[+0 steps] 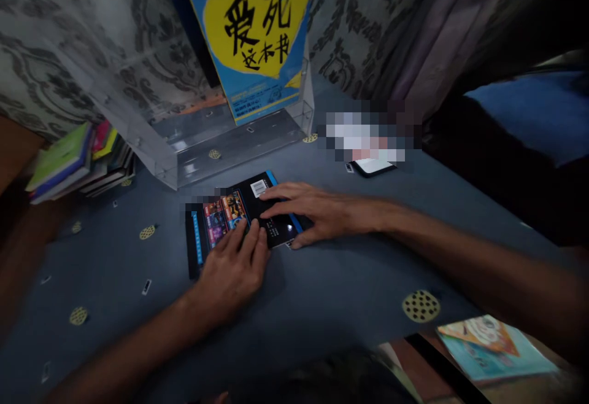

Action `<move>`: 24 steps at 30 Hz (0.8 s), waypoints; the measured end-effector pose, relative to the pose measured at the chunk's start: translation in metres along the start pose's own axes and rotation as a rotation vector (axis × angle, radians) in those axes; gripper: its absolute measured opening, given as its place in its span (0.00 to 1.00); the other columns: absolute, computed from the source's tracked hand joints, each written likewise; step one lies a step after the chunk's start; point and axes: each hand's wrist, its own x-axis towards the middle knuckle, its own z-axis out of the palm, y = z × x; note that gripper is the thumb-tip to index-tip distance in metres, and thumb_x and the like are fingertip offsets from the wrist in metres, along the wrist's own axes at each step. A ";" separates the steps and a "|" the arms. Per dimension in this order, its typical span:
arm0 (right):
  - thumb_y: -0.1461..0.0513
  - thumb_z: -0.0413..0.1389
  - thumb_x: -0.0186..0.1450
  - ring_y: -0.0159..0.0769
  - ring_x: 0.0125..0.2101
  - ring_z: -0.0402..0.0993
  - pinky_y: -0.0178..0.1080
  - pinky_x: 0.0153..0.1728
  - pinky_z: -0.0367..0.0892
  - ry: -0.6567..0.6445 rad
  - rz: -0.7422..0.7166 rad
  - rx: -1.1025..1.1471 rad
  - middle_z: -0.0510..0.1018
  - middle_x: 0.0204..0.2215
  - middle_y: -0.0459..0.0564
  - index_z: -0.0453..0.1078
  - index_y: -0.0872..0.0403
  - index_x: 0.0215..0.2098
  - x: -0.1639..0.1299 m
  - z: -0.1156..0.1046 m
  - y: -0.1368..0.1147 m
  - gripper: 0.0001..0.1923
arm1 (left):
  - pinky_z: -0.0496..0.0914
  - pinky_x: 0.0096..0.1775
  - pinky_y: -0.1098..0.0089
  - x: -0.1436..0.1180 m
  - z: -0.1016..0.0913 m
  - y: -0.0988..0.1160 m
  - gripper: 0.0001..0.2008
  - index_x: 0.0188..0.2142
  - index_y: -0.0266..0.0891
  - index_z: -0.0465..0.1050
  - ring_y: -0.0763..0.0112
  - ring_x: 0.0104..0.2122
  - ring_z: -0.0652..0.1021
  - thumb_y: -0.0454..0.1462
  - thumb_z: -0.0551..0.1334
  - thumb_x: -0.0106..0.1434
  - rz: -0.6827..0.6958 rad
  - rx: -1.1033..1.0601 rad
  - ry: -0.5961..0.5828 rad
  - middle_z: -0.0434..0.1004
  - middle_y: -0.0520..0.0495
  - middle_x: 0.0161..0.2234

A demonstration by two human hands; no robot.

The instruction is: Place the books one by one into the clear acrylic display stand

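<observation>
A black book [239, 217] lies back cover up on a blue patterned cloth [322, 293] that covers the desk, its barcode label and a strip of coloured pictures facing the camera, a blue band running along its right edge. Both of the person's hands press flat on it: the left hand [232, 272] rests on the near edge with its fingers [248, 241] extended together across the cover, and the right hand [317, 213] lies over the right half with fingers [280, 201] spread wide, neither hand curled around anything. As far as can be judged, the book is down and steadied but not lifted or opened, and it sits apart from the clear acrylic stand [221, 140] just beyond it, where a blue and yellow book [255, 29] with a large yellow heart on its cover already stands upright. A stack of books [78, 161] lies on its side at the left edge of the cloth, and another colourful book [494, 345] lies at the near right corner. A dark phone [375, 166] rests farther back beside a blurred-out patch. Behind the desk hangs grey wallpaper [92, 35] with a dark damask pattern; a pale curtain [442, 29] falls at the right, next to something blue [538, 109] in the dim room.
</observation>
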 end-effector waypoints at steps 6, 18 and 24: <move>0.49 0.63 0.64 0.48 0.69 0.52 0.56 0.68 0.48 -0.039 -0.011 -0.053 0.61 0.69 0.50 0.68 0.42 0.63 -0.001 0.001 0.009 0.30 | 0.77 0.49 0.56 -0.003 -0.005 -0.015 0.20 0.54 0.32 0.74 0.53 0.53 0.79 0.45 0.56 0.73 -0.095 -0.123 -0.135 0.79 0.36 0.54; 0.57 0.57 0.71 0.45 0.65 0.63 0.57 0.64 0.61 0.101 -0.052 -0.232 0.72 0.62 0.49 0.71 0.43 0.60 0.004 -0.021 0.042 0.20 | 0.69 0.60 0.51 -0.056 -0.023 -0.056 0.26 0.64 0.41 0.65 0.55 0.66 0.65 0.51 0.52 0.74 -0.269 -0.390 -0.354 0.67 0.41 0.64; 0.59 0.55 0.71 0.45 0.65 0.63 0.57 0.63 0.62 0.117 -0.048 -0.311 0.71 0.63 0.50 0.70 0.45 0.61 0.001 -0.014 0.031 0.20 | 0.68 0.60 0.47 -0.068 -0.024 -0.070 0.33 0.65 0.42 0.63 0.50 0.66 0.64 0.56 0.60 0.67 -0.096 -0.462 -0.347 0.65 0.39 0.66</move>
